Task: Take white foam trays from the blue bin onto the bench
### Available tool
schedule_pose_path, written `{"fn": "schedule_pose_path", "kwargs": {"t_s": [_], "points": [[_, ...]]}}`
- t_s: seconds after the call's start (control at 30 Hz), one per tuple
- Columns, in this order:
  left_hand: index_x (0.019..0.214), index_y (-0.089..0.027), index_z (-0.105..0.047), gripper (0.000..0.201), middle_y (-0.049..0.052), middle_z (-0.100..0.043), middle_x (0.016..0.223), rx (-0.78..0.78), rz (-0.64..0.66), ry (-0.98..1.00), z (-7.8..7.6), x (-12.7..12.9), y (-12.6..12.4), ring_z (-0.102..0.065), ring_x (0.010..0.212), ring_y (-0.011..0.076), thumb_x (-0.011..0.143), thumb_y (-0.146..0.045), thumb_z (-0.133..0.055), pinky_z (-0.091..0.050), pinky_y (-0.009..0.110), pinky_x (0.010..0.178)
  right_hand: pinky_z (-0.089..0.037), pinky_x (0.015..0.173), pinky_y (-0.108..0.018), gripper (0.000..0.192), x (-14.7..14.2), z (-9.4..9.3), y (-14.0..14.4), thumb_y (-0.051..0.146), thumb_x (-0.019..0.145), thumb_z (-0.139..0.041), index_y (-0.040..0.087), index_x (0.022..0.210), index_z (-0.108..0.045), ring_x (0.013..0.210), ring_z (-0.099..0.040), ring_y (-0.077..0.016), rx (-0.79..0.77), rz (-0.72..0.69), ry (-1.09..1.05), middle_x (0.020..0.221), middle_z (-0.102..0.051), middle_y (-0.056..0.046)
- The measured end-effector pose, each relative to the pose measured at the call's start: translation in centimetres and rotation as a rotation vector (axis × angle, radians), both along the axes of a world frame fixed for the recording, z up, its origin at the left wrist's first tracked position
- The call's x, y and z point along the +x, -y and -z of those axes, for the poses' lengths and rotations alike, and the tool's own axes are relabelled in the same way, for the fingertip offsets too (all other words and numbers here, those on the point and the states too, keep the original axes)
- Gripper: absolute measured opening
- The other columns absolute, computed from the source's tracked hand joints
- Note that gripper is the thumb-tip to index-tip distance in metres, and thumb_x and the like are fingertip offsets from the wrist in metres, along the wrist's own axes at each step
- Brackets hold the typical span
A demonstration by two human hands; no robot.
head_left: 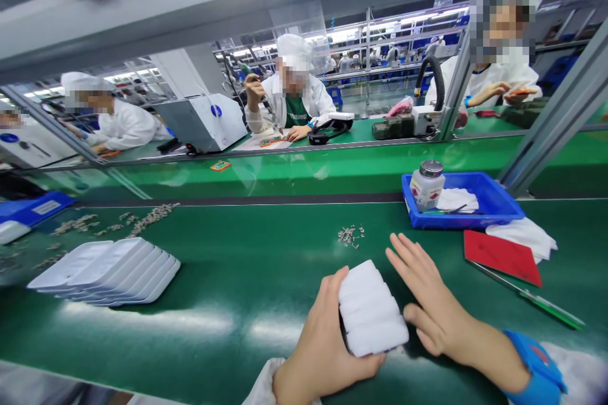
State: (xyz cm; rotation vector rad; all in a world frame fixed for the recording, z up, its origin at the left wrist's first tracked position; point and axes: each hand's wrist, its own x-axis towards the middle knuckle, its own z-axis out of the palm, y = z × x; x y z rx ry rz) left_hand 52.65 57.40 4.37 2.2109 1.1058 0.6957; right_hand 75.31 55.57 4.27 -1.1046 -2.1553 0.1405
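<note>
Left hand (327,342) wrapped round small stack of white trays (372,316) on green bench (247,278), fingers closed on its left edge. Right hand (430,294) flat, fingers spread, pressed against right side, gripping nothing. Looks like squaring up, probably early: larger fanned stack (107,271) far left, loose small parts (350,235) just beyond untouched.

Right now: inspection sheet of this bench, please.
Surface: green conveyor mat, glossy.
Job's things: stack of white plastic covers between both hands.
Clutter: fanned row of white plastic covers; pile of small metal parts; blue plastic tray with white bottle; red card; white cloth.
Grippers: left hand grips the stack; right hand open, flat beside it.
Cables: nothing seen on the mat.
Surroundings: three people in white coats opposite.
</note>
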Motion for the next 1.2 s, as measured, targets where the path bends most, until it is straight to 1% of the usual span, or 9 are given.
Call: {"fn": "schedule_pose_path", "kwargs": {"t_s": [0.13,0.23,0.37,0.47,0.6,0.73,0.9,1.1,1.2], "points": [[0.138,-0.025,-0.01,0.107,0.016,-0.038,0.133,-0.005,0.022,0.015,0.2,-0.1,0.1,-0.046,0.123,0.0346,0.057,-0.03,-0.08,-0.044,0.054,0.1,-0.007,0.114,-0.056,0.065,-0.9,-0.9,0.8,0.062,0.095,-0.041,0.03,0.149,-0.023,0.141,-0.014,-0.0329,-0.032,-0.311,0.161,0.155,-0.018,-0.005],[0.137,-0.024,-0.012,0.106,0.016,-0.039,0.13,0.008,0.029,0.05,0.4,-0.1,0.1,-0.048,0.12,0.0342,0.058,-0.036,-0.081,-0.045,0.053,0.098,-0.009,0.113,-0.059,0.084,-1.0,-0.3,0.5,0.055,0.082,-0.067,0.024,0.149,-0.027,0.141,-0.013,-0.0358,-0.109,-0.251,0.112,0.154,-0.019,-0.01],[0.137,-0.029,-0.011,0.109,0.012,-0.041,0.126,0.001,0.032,0.079,0.3,-0.1,0.0,-0.053,0.113,0.0317,0.054,-0.034,-0.082,-0.049,0.05,0.092,-0.023,0.11,-0.057,0.127,-0.7,1.6,-0.2,0.04,0.055,-0.088,0.015,0.152,-0.01,0.139,-0.016,-0.0407,-0.409,-0.168,-0.031,0.154,-0.009,-0.021],[0.137,-0.033,-0.01,0.112,0.01,-0.042,0.125,0.0,0.058,0.104,0.4,-0.1,0.1,-0.054,0.11,0.0309,0.051,-0.03,-0.083,-0.051,0.048,0.09,-0.025,0.11,-0.056,0.138,-0.7,1.7,0.1,0.025,0.048,-0.088,0.014,0.152,0.002,0.138,-0.019,-0.0422,-0.618,-0.172,-0.182,0.153,-0.006,-0.022],[0.14,-0.033,-0.006,0.12,0.011,-0.041,0.128,0.01,0.069,0.089,0.6,-0.1,0.2,-0.052,0.114,0.0324,0.049,-0.026,-0.083,-0.05,0.05,0.094,-0.044,0.1,-0.049,0.127,-0.6,0.3,0.6,0.009,0.054,-0.073,0.027,0.151,0.007,0.132,-0.035,-0.0397,-0.822,-0.162,-0.35,0.152,-0.006,-0.016],[0.147,-0.023,0.006,0.127,0.018,-0.036,0.132,0.258,0.119,0.059,0.9,0.3,-0.9,-0.044,0.122,0.0358,0.053,-0.027,-0.079,-0.047,0.053,0.097,-0.035,0.107,-0.053,0.117,-0.1,0.1,0.5,0.0,0.054,-0.061,0.027,0.151,0.0,0.137,-0.025,-0.0387,-0.443,-0.211,-0.215,0.15,-0.01,-0.014],[0.147,-0.024,-0.013,0.099,0.014,-0.031,0.131,0.81,0.181,-0.026,-0.2,2.0,-4.1,-0.034,0.128,0.031,0.061,-0.008,-0.059,-0.034,0.052,0.108,-0.037,0.097,-0.067,0.086,1.6,1.6,-1.3,-0.005,0.077,-0.04,0.032,0.151,-0.014,0.137,-0.023,-0.0394,0.19,-0.089,-0.02,0.146,-0.02,-0.015],[0.143,-0.013,-0.03,0.089,0.017,-0.04,0.132,0.702,0.223,-0.235,-3.0,4.0,-5.4,-0.032,0.132,0.0358,0.07,-0.053,-0.063,-0.031,0.046,0.112,-0.05,0.088,-0.06,0.065,4.8,2.0,-4.2,0.009,0.091,-0.041,0.029,0.15,-0.024,0.127,-0.04,-0.0406,0.414,0.019,0.229,0.134,-0.04,-0.017],[0.14,-0.013,-0.037,0.062,0.014,-0.049,0.125,0.818,0.206,-0.281,-2.8,4.0,-4.9,-0.041,0.126,0.0292,0.086,-0.04,-0.05,-0.032,0.039,0.111,-0.052,0.089,-0.055,0.06,5.2,2.4,-4.4,0.021,0.092,-0.052,0.036,0.146,-0.032,0.121,-0.048,-0.038,0.456,0.01,0.207,0.125,-0.051,-0.01]]}}
